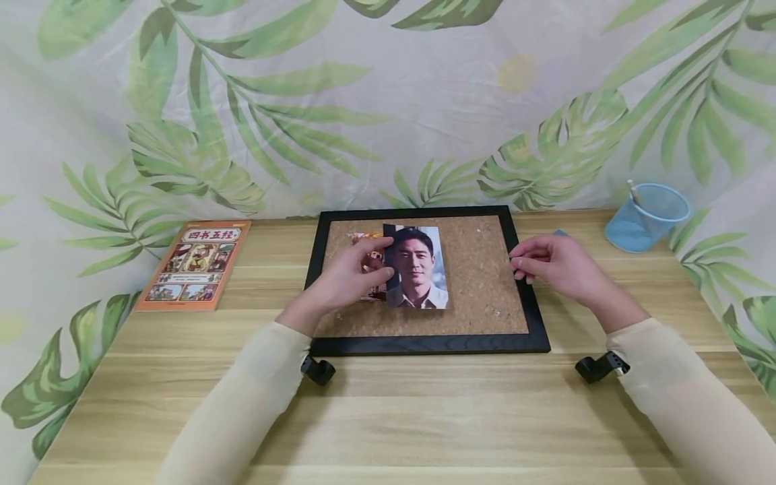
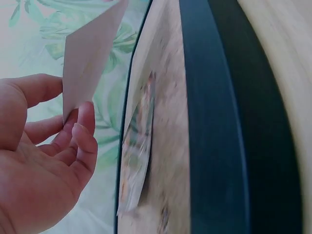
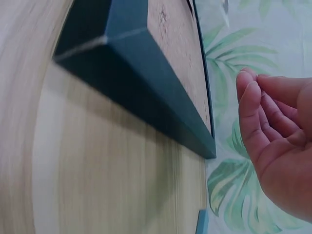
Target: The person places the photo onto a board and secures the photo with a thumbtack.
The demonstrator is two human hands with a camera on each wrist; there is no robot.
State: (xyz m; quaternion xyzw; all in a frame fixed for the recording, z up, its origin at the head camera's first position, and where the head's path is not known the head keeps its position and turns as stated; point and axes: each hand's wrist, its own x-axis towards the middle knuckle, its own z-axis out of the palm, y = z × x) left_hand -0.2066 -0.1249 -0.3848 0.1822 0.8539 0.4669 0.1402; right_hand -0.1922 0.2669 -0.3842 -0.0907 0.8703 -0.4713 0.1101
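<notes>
My left hand (image 1: pixel 342 276) pinches a portrait photo (image 1: pixel 418 269) by its left edge, thumb on one side and fingers on the other. The photo is held up in front of a black-framed corkboard (image 1: pixel 485 296), its pale back (image 2: pixel 87 63) showing in the left wrist view. Another picture (image 2: pixel 139 151) lies against the cork, partly hidden by the left hand in the head view. By the board's right edge, my right hand (image 1: pixel 554 266) has thumb and fingertips pressed together. A tiny pale speck shows between them; its kind is too small to tell.
An orange book (image 1: pixel 194 266) lies flat at the left on the wooden table (image 1: pixel 455 417). At the back right stands a blue mesh pen cup (image 1: pixel 645 219) with a stick in it. A small blue item (image 1: pixel 560 233) lies behind the right hand. A leaf-patterned cloth (image 1: pixel 424 101) hangs behind.
</notes>
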